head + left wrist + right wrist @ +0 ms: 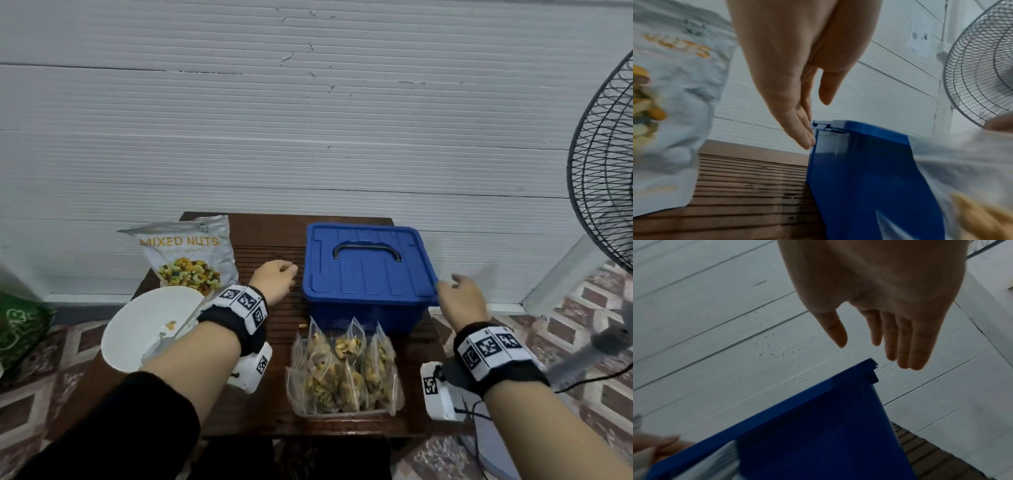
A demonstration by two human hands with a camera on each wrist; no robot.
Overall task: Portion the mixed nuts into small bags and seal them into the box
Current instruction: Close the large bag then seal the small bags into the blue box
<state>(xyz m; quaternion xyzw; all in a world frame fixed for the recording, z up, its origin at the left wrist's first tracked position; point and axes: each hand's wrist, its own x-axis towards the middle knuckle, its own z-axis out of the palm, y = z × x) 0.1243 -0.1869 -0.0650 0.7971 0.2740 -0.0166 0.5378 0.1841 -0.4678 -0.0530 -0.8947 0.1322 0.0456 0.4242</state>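
The left hand (274, 279) hovers at the left side of the blue box (368, 274), fingers straight and holding nothing, their tips just beside its lid corner; the right hand (460, 296) is spread and empty at the box's right edge. The box stands lid-on at the back of the brown table (270, 342). The mixed nuts bag (190, 257) stands back left, a white bowl (147, 329) before it. The small filled bags (344, 370) sit in a clear tray, just before the box.
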